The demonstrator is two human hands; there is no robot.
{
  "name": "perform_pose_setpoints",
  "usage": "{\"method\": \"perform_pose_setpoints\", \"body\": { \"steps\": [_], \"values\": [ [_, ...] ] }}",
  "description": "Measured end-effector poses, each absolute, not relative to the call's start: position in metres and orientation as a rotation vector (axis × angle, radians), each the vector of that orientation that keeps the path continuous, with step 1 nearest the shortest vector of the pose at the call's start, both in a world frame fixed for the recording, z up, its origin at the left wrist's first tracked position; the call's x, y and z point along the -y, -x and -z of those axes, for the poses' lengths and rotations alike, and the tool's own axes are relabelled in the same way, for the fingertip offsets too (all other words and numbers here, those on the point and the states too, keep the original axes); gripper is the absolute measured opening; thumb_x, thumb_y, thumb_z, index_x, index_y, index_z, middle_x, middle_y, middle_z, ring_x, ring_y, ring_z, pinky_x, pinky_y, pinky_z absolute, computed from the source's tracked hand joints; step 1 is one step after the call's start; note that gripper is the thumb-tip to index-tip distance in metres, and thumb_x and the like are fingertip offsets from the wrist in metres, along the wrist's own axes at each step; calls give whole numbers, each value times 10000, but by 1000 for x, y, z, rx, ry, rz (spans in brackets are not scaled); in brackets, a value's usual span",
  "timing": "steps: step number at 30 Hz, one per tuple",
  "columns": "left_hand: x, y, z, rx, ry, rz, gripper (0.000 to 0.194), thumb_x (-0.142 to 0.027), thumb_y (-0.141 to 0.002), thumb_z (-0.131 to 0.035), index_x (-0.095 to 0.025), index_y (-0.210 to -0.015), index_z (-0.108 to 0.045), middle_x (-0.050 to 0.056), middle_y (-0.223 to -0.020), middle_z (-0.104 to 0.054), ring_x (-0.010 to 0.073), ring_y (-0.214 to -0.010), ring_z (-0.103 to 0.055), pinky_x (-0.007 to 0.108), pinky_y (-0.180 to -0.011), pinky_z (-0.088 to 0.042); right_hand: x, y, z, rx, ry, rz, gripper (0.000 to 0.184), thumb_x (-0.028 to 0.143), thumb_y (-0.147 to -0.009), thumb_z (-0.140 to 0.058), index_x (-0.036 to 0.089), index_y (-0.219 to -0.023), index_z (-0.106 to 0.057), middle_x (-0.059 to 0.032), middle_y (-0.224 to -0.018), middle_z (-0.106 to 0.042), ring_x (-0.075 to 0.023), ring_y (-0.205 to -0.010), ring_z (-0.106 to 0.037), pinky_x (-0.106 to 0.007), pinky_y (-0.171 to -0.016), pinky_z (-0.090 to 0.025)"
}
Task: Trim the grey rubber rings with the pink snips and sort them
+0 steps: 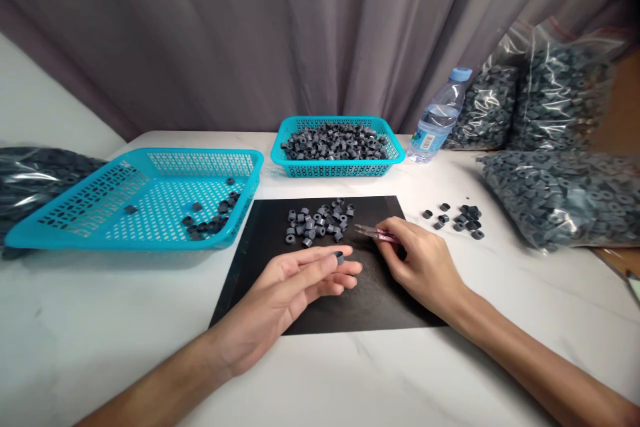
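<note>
Between the thumb and fingers of my left hand (300, 280) is a small dark grey ring-shaped piece (339, 257), its hollow end facing up. The other fingers stretch out beneath it, over a black mat (370, 293). My right hand (420, 260) grips a small two-pronged metal tool (369, 231) with a pink handle; its slim tips point left, slightly apart, and touch nothing. Whether it is tweezers or snips I cannot tell. Just beyond my left hand, a loose pile of similar grey pieces (320, 220) lies on the mat.
At left stands a turquoise basket (245, 163) with several pieces inside; a fuller turquoise basket (337, 170) is at the back. Small dark pieces (467, 217) lie right of the mat. A water bottle (436, 123) and bulging clear bags (565, 193) line the right; another bag (45, 170) sits far left.
</note>
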State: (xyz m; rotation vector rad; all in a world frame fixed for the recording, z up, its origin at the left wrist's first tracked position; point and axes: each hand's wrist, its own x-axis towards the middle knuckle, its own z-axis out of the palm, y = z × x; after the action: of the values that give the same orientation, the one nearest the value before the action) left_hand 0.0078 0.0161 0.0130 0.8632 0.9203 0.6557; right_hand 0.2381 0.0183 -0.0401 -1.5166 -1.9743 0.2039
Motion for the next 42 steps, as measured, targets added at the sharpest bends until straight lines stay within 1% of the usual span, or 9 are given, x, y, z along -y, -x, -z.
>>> {"method": "perform_pose_setpoints", "body": {
  "steps": [4,9,16,19,22,28,34,40,42],
  "values": [
    [-16,-8,-14,-919,-872,-653,281,-320,-920,-737,-178,-1160,-776,77,-1027,-806,166,-958,-693,236,-841,-504,-18,-238,40,1977,1469,-213,133,201,-972,-480,211,-895,-588,-18,-811,-660,-160,-665,-587,-275,-593,-388],
    [-15,-6,-13,-866,-890,-632,289,-335,-963,-680,-185,-1196,-762,91,-1083,-801,176,-985,-694,246,-837,-503,-11,-237,36,1776,1265,-333,93,182,-959,-527,210,-927,-610,-1,-753,-614,-137,-614,-541,-255,-557,-412],
    [-13,-7,-11,-841,-908,-608,293,-353,-971,-664,-197,-1196,-769,103,-1196,-775,210,-1085,-690,286,-932,-494,8,-219,29,1579,1069,-798,109,270,-985,-582,217,-913,-643,-10,-788,-593,-124,-636,-511,-240,-529,-414],
    [-13,-9,-11,-815,-908,-602,289,-348,-971,-661,-184,-1177,-779,120,-1165,-783,238,-1114,-694,309,-947,-503,11,-214,27,1522,1042,-905,88,314,-972,-625,229,-961,-648,-10,-802,-599,-125,-639,-514,-239,-533,-431],
    [-12,-11,-11,-800,-913,-590,300,-352,-992,-626,-165,-1165,-784,138,-1133,-789,243,-1084,-712,306,-914,-526,11,-212,25,1500,1048,-923,113,342,-952,-662,243,-1005,-676,-9,-816,-607,-123,-624,-498,-247,-534,-434],
    [-10,-11,-9,-770,-931,-566,324,-361,-1017,-572,-160,-1156,-785,147,-1135,-787,239,-1040,-733,258,-787,-558,8,-212,22,1602,1048,-951,121,323,-918,-719,262,-1009,-769,31,-706,-458,-111,-602,-445,-253,-548,-397],
    [-8,-12,-9,-833,-925,-548,351,-425,-986,-610,-153,-1091,-805,154,-1038,-811,260,-1008,-752,274,-777,-573,7,-212,22,1536,1031,-1087,159,357,-944,-680,214,-886,-718,22,-730,-490,-108,-631,-445,-234,-552,-391],
    [-7,-14,-12,-851,-935,-526,341,-411,-977,-628,-127,-1028,-809,173,-1013,-813,284,-1029,-757,262,-723,-581,7,-213,20,1494,1090,-1261,289,456,-961,-632,193,-840,-622,37,-703,-414,-109,-627,-387,-228,-551,-378],
    [-7,-15,-11,-845,-918,-530,334,-407,-981,-624,-128,-1038,-798,177,-1022,-811,290,-1034,-757,256,-692,-585,7,-213,21,1482,1078,-1267,306,466,-957,-632,191,-822,-618,35,-702,-424,-109,-623,-383,-230,-552,-379]
  ]
}}
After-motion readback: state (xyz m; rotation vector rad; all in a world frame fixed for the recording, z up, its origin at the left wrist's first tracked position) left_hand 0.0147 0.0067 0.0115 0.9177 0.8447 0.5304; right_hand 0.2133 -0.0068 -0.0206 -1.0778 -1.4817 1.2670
